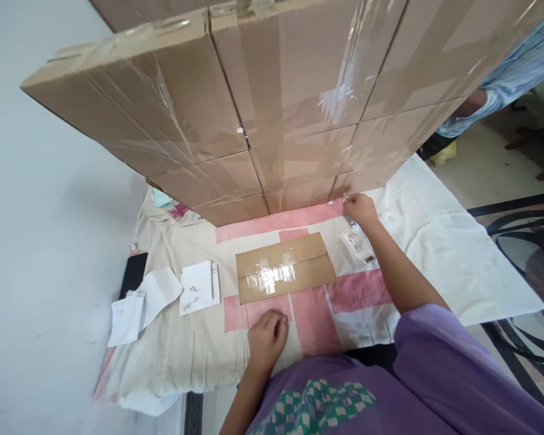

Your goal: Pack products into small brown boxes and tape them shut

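A flat cardboard box [285, 266] lies on the cloth in front of me, glossy clear tape across its face. My left hand [267, 339] rests on the cloth just below that box, fingers curled, with nothing visible in it. Close to the foot of the tall cardboard stack, my right hand [361, 210] is closed in a pinch. A small clear scrap [344, 198], perhaps tape, shows at its fingertips. Just under the right wrist sits a white tape dispenser [356, 246]. Another tiny clear scrap [330, 203] lies to the left of the right hand.
A tall wall of taped cardboard boxes [294, 90] stands along the table's far side. On the left lie white papers [198, 287], a curled white sheet [161, 293] and a black phone [133, 273]. At the upper right is another person's sleeve [521, 72].
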`<state>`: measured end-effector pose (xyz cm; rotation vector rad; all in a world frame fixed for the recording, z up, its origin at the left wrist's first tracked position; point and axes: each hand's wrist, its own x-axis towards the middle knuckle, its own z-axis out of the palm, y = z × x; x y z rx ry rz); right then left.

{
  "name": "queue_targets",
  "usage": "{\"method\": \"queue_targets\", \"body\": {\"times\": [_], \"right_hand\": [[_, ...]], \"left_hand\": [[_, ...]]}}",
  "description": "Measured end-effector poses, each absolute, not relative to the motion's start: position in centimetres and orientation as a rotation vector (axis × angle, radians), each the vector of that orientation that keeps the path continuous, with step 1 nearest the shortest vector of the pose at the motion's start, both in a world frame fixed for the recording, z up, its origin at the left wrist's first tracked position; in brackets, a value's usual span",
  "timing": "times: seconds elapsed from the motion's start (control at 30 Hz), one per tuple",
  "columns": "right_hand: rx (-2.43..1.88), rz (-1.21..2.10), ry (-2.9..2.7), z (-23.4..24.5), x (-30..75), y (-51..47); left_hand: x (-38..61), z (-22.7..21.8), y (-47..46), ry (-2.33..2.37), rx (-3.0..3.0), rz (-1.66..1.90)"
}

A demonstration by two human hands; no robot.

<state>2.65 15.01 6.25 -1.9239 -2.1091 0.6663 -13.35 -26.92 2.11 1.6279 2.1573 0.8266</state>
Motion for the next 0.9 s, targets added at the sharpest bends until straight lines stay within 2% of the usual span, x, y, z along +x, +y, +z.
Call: {"method": "queue_targets", "body": {"times": [0.2, 0.57, 0.9], "right_hand": [[-1.866, 0.774, -2.104, 5.4, 5.1, 13.5], [-1.967, 0.54, -2.205, 6.1, 1.8, 14.2], [-1.884, 0.472, -2.177, 6.5, 4.5, 14.6]], "left_hand": [[-13.5, 1.6, -27.1, 2.139, 1.646, 0.851], [-13.3, 1.2, -27.0, 2.184, 1.678, 0.859], [-13.4, 1.1, -27.1, 2.166, 1.69, 0.884]]}}
